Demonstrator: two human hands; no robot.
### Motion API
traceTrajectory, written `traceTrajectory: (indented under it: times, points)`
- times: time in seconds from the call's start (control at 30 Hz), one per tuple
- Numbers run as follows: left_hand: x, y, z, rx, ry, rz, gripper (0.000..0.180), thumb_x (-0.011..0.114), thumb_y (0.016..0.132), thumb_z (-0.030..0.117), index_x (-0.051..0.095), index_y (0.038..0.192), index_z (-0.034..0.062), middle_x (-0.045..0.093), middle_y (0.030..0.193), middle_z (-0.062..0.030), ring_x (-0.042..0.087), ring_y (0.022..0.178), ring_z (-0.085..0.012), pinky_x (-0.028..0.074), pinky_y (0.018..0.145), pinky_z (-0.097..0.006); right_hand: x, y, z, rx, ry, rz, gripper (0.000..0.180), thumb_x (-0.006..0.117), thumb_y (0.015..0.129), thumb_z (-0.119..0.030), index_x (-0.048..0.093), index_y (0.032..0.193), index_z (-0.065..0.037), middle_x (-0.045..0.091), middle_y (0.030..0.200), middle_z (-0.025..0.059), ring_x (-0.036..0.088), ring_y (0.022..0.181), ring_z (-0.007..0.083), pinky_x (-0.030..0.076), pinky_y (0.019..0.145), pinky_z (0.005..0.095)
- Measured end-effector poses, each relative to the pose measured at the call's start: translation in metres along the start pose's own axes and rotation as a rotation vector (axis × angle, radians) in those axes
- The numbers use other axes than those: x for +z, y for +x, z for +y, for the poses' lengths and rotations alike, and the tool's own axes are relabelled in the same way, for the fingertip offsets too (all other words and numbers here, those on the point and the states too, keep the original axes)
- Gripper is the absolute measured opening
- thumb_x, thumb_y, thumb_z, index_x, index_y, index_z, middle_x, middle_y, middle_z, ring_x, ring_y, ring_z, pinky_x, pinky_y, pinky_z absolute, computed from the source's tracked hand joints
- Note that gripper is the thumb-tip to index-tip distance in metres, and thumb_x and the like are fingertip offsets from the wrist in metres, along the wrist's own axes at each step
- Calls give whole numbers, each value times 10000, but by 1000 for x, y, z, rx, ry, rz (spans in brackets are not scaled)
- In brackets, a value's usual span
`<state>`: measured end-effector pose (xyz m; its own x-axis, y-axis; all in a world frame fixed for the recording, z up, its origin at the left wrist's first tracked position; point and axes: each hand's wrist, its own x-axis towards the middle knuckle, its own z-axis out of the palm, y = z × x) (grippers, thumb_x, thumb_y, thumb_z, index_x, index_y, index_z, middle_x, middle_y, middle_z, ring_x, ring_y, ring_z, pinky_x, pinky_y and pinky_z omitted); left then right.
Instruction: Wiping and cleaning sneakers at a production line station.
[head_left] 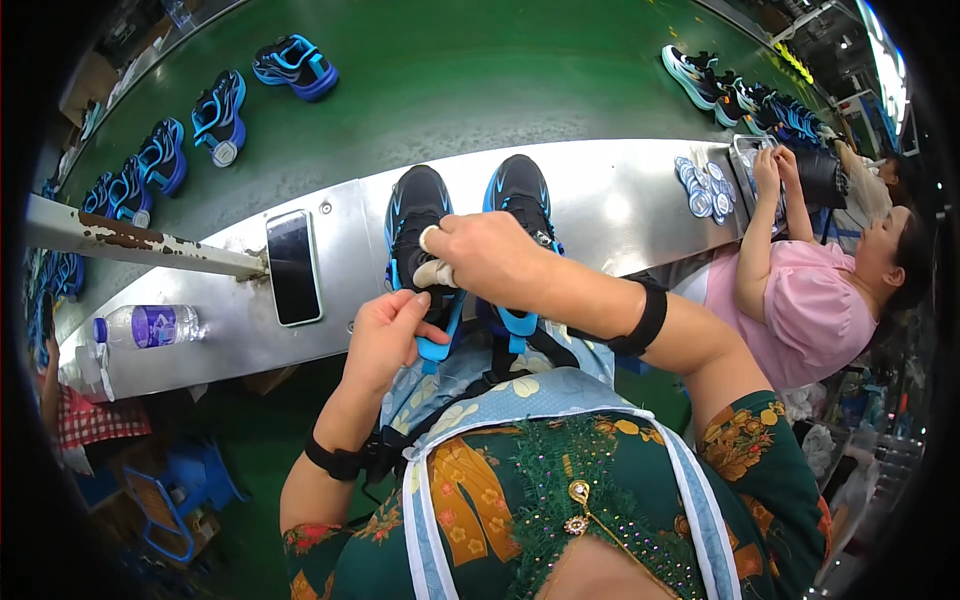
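A black and blue sneaker sits on the metal ledge in front of me, toe pointing away. My left hand pinches the bright blue collar at its heel, thumb and forefinger together. Bent over the shoe's opening is my right hand, fingers curled in, with pale covers on some fingertips. What those fingers grip, by the tongue and laces, is hidden. A matching sneaker stands just to the right, its heel partly under my right forearm.
The metal ledge borders a green conveyor belt carrying more sneakers. Left of me lie a phone and a water bottle, beside a chipped white post. Round tags are piled near a co-worker in pink.
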<state>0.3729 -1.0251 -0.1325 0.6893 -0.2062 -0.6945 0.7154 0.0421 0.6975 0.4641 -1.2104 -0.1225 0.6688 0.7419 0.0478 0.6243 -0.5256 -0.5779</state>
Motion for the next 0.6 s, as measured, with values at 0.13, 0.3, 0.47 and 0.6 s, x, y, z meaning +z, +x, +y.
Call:
traceTrajectory:
  times: [0.13, 0.3, 0.47, 0.6]
  points:
    - [27, -26, -18, 709, 1029, 144, 311, 713, 824, 204, 620, 999, -36, 658, 900, -159, 644, 783, -258, 496, 696, -360, -45, -20, 17, 100, 183, -117, 378, 691, 834, -385, 691, 1114, -132, 622, 898, 155, 623, 876, 322, 493, 765, 407]
    - [11, -35, 31, 316, 679, -257, 310, 727, 831, 234, 686, 1027, -2, 697, 896, -120, 664, 803, -169, 507, 712, -293, -68, -84, 54, 283, -144, -34, 346, 699, 851, -333, 672, 1154, -169, 556, 845, 173, 579, 802, 343, 476, 735, 413]
    - [6, -9, 48, 587, 430, -24, 195, 710, 819, 164, 682, 954, 26, 639, 941, -56, 563, 807, -143, 438, 705, -279, -61, -88, 38, 385, 280, -65, 392, 712, 846, -248, 621, 1217, -161, 565, 872, 177, 586, 824, 348, 464, 720, 417]
    - [30, 23, 14, 869, 865, 335, 281, 725, 766, 108, 654, 1031, 50, 562, 951, -39, 526, 863, -147, 422, 740, -280, -28, -86, 41, 233, 138, 152, 393, 744, 808, -231, 656, 1179, -137, 593, 858, 152, 599, 775, 276, 477, 691, 350]
